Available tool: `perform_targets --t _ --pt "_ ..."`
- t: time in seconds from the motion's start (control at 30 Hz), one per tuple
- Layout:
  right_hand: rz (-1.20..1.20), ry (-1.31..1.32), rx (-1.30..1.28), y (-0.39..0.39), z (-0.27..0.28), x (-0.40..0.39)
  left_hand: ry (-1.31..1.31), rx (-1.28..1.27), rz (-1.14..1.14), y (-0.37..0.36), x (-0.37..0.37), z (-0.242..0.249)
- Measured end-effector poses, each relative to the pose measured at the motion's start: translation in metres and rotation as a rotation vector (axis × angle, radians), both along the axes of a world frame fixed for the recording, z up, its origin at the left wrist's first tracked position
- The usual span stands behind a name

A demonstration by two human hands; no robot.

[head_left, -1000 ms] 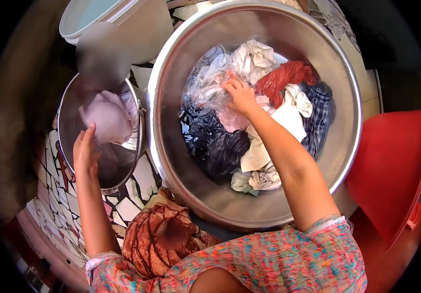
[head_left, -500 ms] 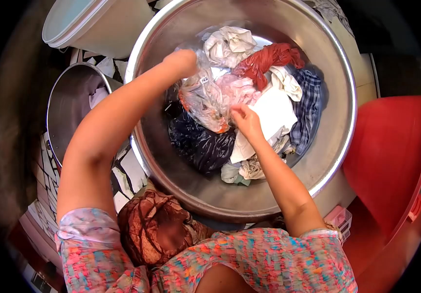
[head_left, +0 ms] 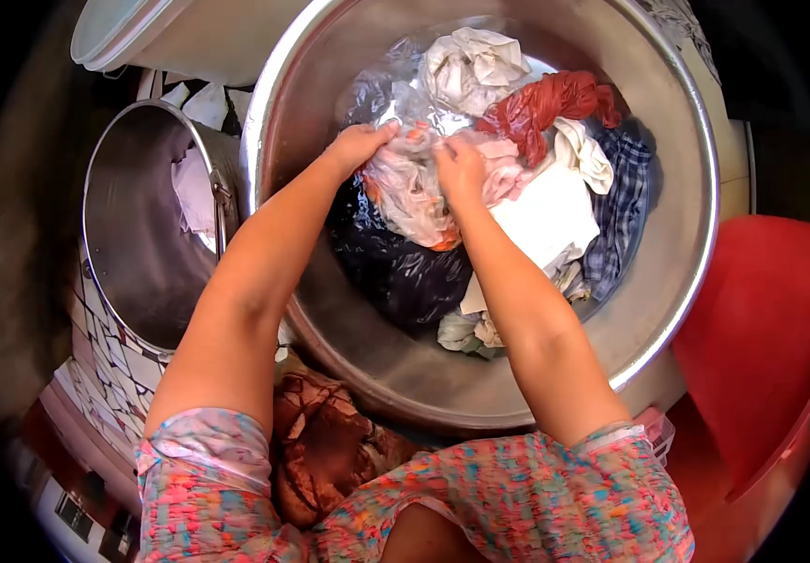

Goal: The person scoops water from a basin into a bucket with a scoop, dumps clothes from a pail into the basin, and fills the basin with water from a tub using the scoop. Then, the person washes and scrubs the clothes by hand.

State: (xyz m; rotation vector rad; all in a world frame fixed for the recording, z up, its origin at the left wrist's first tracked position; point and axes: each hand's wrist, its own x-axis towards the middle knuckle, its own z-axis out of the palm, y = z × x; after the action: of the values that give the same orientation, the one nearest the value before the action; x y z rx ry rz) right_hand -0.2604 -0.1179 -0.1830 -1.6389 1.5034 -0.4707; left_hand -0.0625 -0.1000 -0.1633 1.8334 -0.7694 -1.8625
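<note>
Inside a large round metal tub, both of my hands are on a clear plastic bag with orange patches. My left hand is closed on its upper left side, and my right hand is closed on its right side; the fingertips are partly hidden. Below the bag lies a black plastic bag. To the right are a pink cloth, a white cloth, a twisted red bundle and a blue checked cloth. A crumpled off-white piece sits at the far side.
A metal pot with a pale lilac cloth in it stands at left. Behind it is a white bucket. A big red plastic basin leans at right. Broken-tile flooring shows beside the pot.
My left hand has come down and right, and my right hand has moved up along the clear bag. The two hands are now level and closer together. The view has shifted slightly.
</note>
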Motion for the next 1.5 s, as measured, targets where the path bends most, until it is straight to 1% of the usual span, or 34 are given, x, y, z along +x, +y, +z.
perform_targets --t 0.03,0.07,0.1,0.17,0.2,0.27,0.3,0.33,0.37,0.4,0.47,0.53,0.57,0.6,0.67,0.7,0.73,0.77,0.8,0.87,0.9,0.97,1.0,1.07,1.1,1.13,1.17,1.2,1.27,1.3,1.33,1.4,1.43,1.5 --pt "0.016 0.026 -0.004 0.002 -0.002 -0.013 0.123 -0.103 0.067 0.005 -0.005 -0.009" --pt "-0.162 -0.228 0.087 0.007 -0.003 -0.023 0.140 -0.109 0.074 0.008 -0.004 -0.015" --pt "-0.341 -0.482 0.180 0.010 0.003 -0.028 0.034 -0.173 -0.028 0.011 -0.004 -0.015" --pt "-0.351 -0.425 0.062 0.010 0.013 -0.037 -0.186 -0.310 -0.230 0.014 -0.005 -0.013" --pt "-0.365 -0.375 -0.042 0.010 0.016 -0.042 -0.166 -0.313 -0.221 0.015 -0.006 -0.014" --pt "-0.407 -0.387 -0.062 0.004 0.016 -0.056 -0.134 -0.174 -0.446 0.013 -0.005 -0.016" --pt "-0.589 -0.490 -0.046 0.001 0.019 -0.062 -0.115 -0.180 -0.374 0.012 -0.003 -0.039" --pt "-0.774 -0.591 -0.026 -0.001 0.035 -0.058 -0.109 -0.178 -0.369 0.009 -0.002 -0.027" --pt "-0.978 -0.656 0.077 -0.002 0.054 -0.061 -0.300 -0.213 -0.270 0.003 -0.001 -0.015" --pt "-1.035 -0.672 0.018 -0.004 0.055 -0.070 -0.492 -0.248 -0.169 -0.002 0.001 -0.006" --pt "-1.148 -0.549 -0.183 -0.014 0.040 -0.091 -0.550 -0.244 -0.111 -0.012 0.004 -0.006" --pt "-1.174 -0.524 -0.206 -0.017 0.024 -0.103 -0.776 -0.274 0.014 -0.024 -0.004 0.034" --pt "-1.204 -0.504 -0.225 -0.018 0.021 -0.105 -0.791 -0.205 -0.030 -0.026 -0.008 0.054" --pt "-1.198 -0.503 -0.223 -0.020 0.022 -0.098 -0.790 -0.201 -0.024 -0.027 -0.010 0.052" --pt "-1.015 -0.396 0.021 -0.015 0.029 -0.071 -0.959 -0.176 -0.030 -0.030 -0.017 0.044" --pt "-0.687 -0.221 -0.115 -0.010 0.033 -0.054 -0.960 -0.180 -0.034 -0.027 -0.025 0.046" --pt "-0.354 -0.049 -0.242 -0.006 0.032 -0.039 -1.221 -0.476 -0.196 -0.019 -0.037 0.049" --pt "-0.210 -0.060 -0.203 -0.003 0.025 -0.028 -1.467 -0.780 -0.367 -0.010 -0.047 0.052" --pt "-0.065 -0.071 -0.159 0.000 0.015 -0.022 -1.393 -0.832 -0.572 -0.004 -0.054 0.050" --pt "-0.130 0.027 -0.094 0.007 0.002 -0.023 -1.162 -0.951 -0.654 0.011 -0.066 0.026" --pt "-0.194 0.131 -0.037 0.008 -0.001 -0.022 -1.165 -0.950 -0.663 0.017 -0.066 0.023" --pt "-0.249 0.225 0.064 0.008 0.009 -0.022 -1.005 -0.820 -0.683 0.025 -0.053 0.021" --pt "-0.301 0.333 0.173 0.007 0.013 -0.024 -1.012 -0.826 -0.687 0.028 -0.042 0.006" --pt "-0.232 0.392 0.031 0.009 -0.001 -0.035 -1.161 -0.903 -0.871 0.034 -0.022 -0.024" --pt "-0.267 0.110 0.251 0.003 -0.004 -0.043 -1.004 -0.707 -0.935 0.027 -0.019 -0.016" --pt "-0.298 -0.170 0.469 0.000 -0.003 -0.053 -0.995 -0.721 -0.925 0.017 -0.019 0.003" --pt "-0.462 -0.599 0.459 0.001 0.005 -0.063 -0.854 -0.464 -1.005 0.006 -0.021 0.029" --pt "-0.537 -0.673 0.401 0.000 0.042 -0.065 -0.704 -0.207 -1.062 -0.001 -0.023 0.042" --pt "-0.589 -0.803 0.334 -0.014 0.111 -0.069 -0.639 -0.272 -1.025 -0.013 -0.023 0.036" --pt "-0.538 -0.836 0.309 -0.025 0.139 -0.079 -0.355 -0.285 -0.855 -0.018 -0.021 0.034" --pt "-0.407 -0.893 0.146 -0.038 0.162 -0.081 -0.084 -0.302 -0.676 -0.024 -0.018 0.038" --pt "-0.342 -0.893 0.039 -0.048 0.239 -0.061 -0.181 -0.459 -0.623 -0.026 -0.023 0.095" --pt "-0.296 -0.917 -0.009 -0.057 0.262 -0.060 -0.221 -0.578 -0.498 -0.029 -0.023 0.133" --pt "-0.242 -0.959 -0.051 -0.068 0.310 -0.058 -0.236 -0.809 -0.164 -0.046 -0.016 0.167"
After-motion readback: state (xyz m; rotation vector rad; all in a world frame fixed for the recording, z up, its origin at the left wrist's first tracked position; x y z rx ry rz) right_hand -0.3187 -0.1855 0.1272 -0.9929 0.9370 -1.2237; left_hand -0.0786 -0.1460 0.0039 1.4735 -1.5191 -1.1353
